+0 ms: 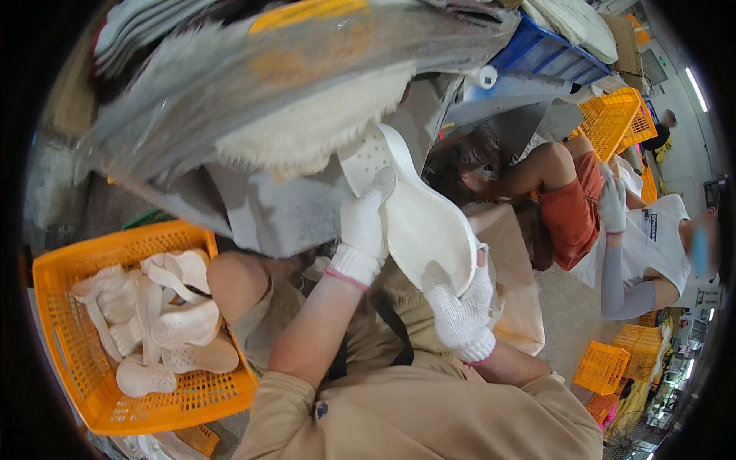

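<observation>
I hold a white clog [431, 222] in front of me, its long pale footbed or sole surface facing up and its perforated toe part pointing away. My left hand [368, 222], in a white knit glove with a pink cuff edge, is closed on the clog's left side near the toe part. My right hand [460, 310], gloved alike, grips its near end with the thumb along the right edge. Some fingers of both hands are hidden beneath the clog. Several more white clogs [184, 326] lie heaped in an orange crate [146, 418] at my left.
Just beyond my hands is a grey-covered table [268, 211] bearing plastic-wrapped fleecy white material [322, 119]. A blue crate [548, 54] stands at the far right. A seated person in red shorts [571, 207] works at the right, near stacked orange crates [613, 364].
</observation>
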`<control>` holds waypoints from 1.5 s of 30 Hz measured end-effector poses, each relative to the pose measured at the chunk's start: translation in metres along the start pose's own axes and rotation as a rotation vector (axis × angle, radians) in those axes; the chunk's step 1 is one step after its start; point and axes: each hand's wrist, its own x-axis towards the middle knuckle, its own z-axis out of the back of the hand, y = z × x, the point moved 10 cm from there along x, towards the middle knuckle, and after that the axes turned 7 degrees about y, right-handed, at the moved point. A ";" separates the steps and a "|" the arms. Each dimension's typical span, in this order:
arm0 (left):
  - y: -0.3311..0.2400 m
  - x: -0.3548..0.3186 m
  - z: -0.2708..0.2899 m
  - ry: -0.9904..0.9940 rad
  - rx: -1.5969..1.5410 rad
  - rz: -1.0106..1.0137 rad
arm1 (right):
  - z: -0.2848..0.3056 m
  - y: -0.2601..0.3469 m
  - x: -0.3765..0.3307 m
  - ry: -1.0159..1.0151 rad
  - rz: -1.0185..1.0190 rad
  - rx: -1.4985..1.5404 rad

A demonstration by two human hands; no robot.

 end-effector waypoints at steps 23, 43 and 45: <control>-0.063 0.005 0.037 0.068 0.842 0.156 | -0.094 -0.001 0.199 0.274 0.000 -0.406; -0.102 0.022 0.057 -0.072 1.523 0.037 | -0.098 -0.030 0.229 0.251 -0.165 -0.217; -0.086 0.023 0.041 0.053 1.111 -0.148 | -0.100 -0.024 0.219 0.271 -0.152 0.009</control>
